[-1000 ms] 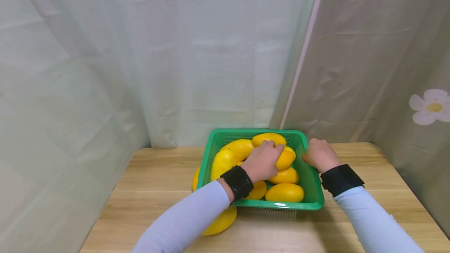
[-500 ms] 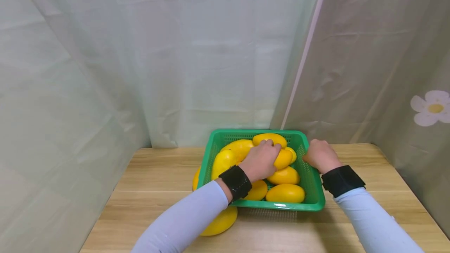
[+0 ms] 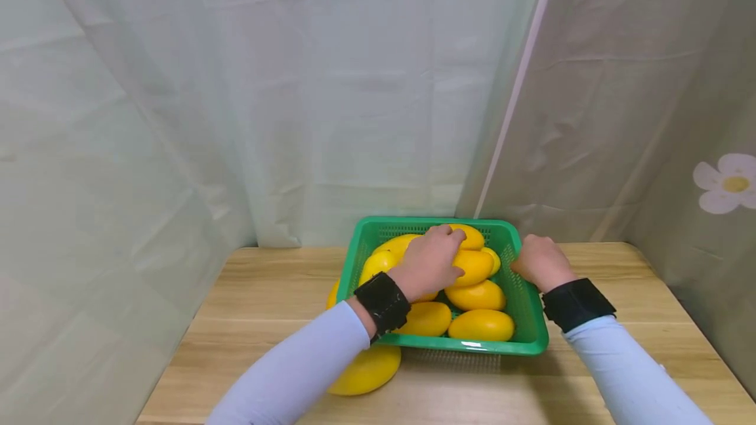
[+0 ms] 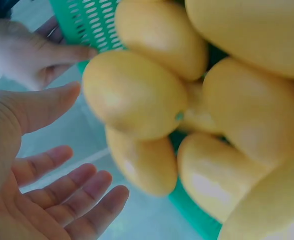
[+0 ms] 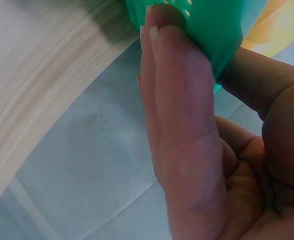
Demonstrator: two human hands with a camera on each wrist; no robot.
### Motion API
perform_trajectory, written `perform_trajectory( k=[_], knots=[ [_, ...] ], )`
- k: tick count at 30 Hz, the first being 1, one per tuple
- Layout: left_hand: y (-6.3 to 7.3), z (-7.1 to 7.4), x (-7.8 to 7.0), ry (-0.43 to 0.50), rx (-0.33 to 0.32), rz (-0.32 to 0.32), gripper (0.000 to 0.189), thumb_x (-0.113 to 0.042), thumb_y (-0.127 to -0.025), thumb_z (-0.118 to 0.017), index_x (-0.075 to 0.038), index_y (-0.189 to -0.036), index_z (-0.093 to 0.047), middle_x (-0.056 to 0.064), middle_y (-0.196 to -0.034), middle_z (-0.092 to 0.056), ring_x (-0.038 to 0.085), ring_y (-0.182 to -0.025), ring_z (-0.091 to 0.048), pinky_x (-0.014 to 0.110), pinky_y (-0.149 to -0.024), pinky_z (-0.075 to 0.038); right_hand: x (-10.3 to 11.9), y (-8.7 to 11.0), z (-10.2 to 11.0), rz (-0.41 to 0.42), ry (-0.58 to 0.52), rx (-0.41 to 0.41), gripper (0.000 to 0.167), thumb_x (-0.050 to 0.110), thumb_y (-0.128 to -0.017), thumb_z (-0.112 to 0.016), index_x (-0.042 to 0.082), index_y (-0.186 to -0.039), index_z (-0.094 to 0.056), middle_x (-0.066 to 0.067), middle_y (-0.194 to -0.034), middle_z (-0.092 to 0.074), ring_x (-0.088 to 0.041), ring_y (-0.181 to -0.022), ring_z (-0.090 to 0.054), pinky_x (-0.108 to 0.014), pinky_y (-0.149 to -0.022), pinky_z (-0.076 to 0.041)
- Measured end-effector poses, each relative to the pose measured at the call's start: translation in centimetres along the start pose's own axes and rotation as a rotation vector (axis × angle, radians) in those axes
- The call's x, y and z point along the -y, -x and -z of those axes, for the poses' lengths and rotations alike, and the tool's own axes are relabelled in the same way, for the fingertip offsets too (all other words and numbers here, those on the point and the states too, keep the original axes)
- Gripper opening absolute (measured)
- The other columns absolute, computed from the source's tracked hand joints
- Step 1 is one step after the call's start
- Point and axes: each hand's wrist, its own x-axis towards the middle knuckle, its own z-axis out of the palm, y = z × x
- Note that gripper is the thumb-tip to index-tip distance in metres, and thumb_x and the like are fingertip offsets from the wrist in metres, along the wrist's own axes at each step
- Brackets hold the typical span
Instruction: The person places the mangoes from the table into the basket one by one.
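A green plastic basket full of yellow mangoes stands on the table. Over the mangoes hovers my left hand, its fingers apart and holding nothing. In the left wrist view, the spread fingers and thumb of that left hand face a mango without gripping it. This same mango lies on top of the pile, just right of the hand in the head view. My right hand grips the basket's right rim. The right wrist view shows its thumb and fingers pinching the green wall from both sides.
One mango lies on the wooden table in front of the basket's left corner. Another shows at the basket's left side, partly hidden. A pale curtain hangs close behind the basket.
My left hand has let go of the upper mango and drawn back a little to the left, its fingers spreading. The right hand keeps its grip on the basket rim.
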Motion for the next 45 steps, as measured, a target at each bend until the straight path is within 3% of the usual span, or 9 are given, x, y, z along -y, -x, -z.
perform_trajectory(
  k=[5, 9, 13, 17, 22, 26, 32, 39, 45],
  knots=[
    [1.1, 1.8, 2.0, 0.057, -0.080, 0.029, 0.058, -0.037, -0.082, -0.069, -0.012, -0.130, -0.049, 0.005, -0.122, -0.055, 0.018, -0.104, -0.054, 0.030, -0.081, -0.053, 0.1, -0.2, 0.1, 0.004, 0.008, 0.006, 0.027, 0.017, -0.079, -0.065, -0.007, -0.090, -0.057, -0.014, -0.074, -0.056, -0.024, -0.061, -0.056, -0.028, -0.052, -0.047],
    [2.1, 3.0, 4.5, 0.106, -0.162, 0.077, 0.056, -0.037, -0.083, -0.068, -0.013, -0.131, -0.048, 0.006, -0.126, -0.053, 0.019, -0.106, -0.055, 0.033, -0.083, -0.053, 0.1, -0.3, 0.2, 0.008, 0.021, 0.003, 0.027, 0.017, -0.079, -0.065, -0.007, -0.090, -0.057, -0.014, -0.074, -0.056, -0.024, -0.062, -0.055, -0.029, -0.053, -0.046],
    [3.4, 3.9, 7.4, 0.210, -0.230, 0.141, 0.059, -0.034, -0.087, -0.065, -0.011, -0.136, -0.042, 0.009, -0.133, -0.048, 0.024, -0.116, -0.051, 0.038, -0.092, -0.048, 0.0, -0.3, 0.4, 0.013, 0.028, -0.002, 0.028, 0.017, -0.079, -0.065, -0.008, -0.090, -0.057, -0.015, -0.075, -0.056, -0.025, -0.063, -0.055, -0.030, -0.053, -0.046],
    [4.9, 4.2, 10.4, 0.301, -0.287, 0.224, 0.062, -0.033, -0.089, -0.061, -0.010, -0.141, -0.036, 0.011, -0.140, -0.042, 0.027, -0.128, -0.042, 0.043, -0.104, -0.039, -0.2, -0.3, 0.4, 0.012, 0.031, 0.000, 0.030, 0.017, -0.079, -0.065, -0.008, -0.092, -0.056, -0.016, -0.076, -0.056, -0.026, -0.063, -0.055, -0.030, -0.053, -0.046],
    [7.0, 3.5, 13.8, 0.349, -0.322, 0.333, 0.065, -0.033, -0.089, -0.060, -0.006, -0.142, -0.033, 0.016, -0.145, -0.036, 0.032, -0.133, -0.035, 0.050, -0.108, -0.032, -0.3, -0.2, 0.6, 0.000, 0.028, 0.006, 0.031, 0.017, -0.079, -0.065, -0.009, -0.094, -0.055, -0.016, -0.076, -0.055, -0.025, -0.063, -0.055, -0.029, -0.053, -0.046],
    [9.2, 1.8, 15.8, 0.375, -0.265, 0.431, 0.066, -0.034, -0.090, -0.059, -0.003, -0.141, -0.033, 0.020, -0.145, -0.035, 0.036, -0.133, -0.034, 0.053, -0.107, -0.031, -0.3, -0.1, 0.6, -0.005, 0.018, 0.015, 0.030, 0.016, -0.079, -0.064, -0.009, -0.094, -0.055, -0.016, -0.075, -0.055, -0.025, -0.062, -0.055, -0.029, -0.052, -0.046],
    [12.1, -1.6, 17.7, 0.406, -0.102, 0.548, 0.074, -0.037, -0.086, -0.064, 0.001, -0.141, -0.031, 0.025, -0.141, -0.040, 0.041, -0.128, -0.041, 0.055, -0.102, -0.037, -0.4, -0.2, 0.3, -0.013, 0.020, 0.026, 0.030, 0.017, -0.080, -0.065, -0.008, -0.094, -0.056, -0.015, -0.076, -0.056, -0.025, -0.063, -0.055, -0.029, -0.053, -0.046],
    [13.3, -4.4, 17.9, 0.440, -0.030, 0.563, 0.078, -0.040, -0.082, -0.065, 0.002, -0.140, -0.033, 0.025, -0.137, -0.046, 0.037, -0.122, -0.049, 0.053, -0.097, -0.042, -0.3, -0.2, 0.4, -0.007, 0.013, 0.022, 0.028, 0.017, -0.080, -0.065, -0.008, -0.092, -0.056, -0.014, -0.074, -0.055, -0.024, -0.061, -0.055, -0.028, -0.051, -0.046],
    [13.6, -5.3, 17.3, 0.478, 0.029, 0.566, 0.076, -0.026, -0.079, -0.066, 0.004, -0.140, -0.033, 0.024, -0.131, -0.051, 0.029, -0.093, -0.060, 0.048, -0.085, -0.049, 0.0, 0.0, 0.1, -0.012, 0.014, 0.021, 0.027, 0.016, -0.081, -0.064, -0.007, -0.092, -0.057, -0.013, -0.073, -0.055, -0.023, -0.060, -0.055, -0.027, -0.051, -0.046]
  ],
)
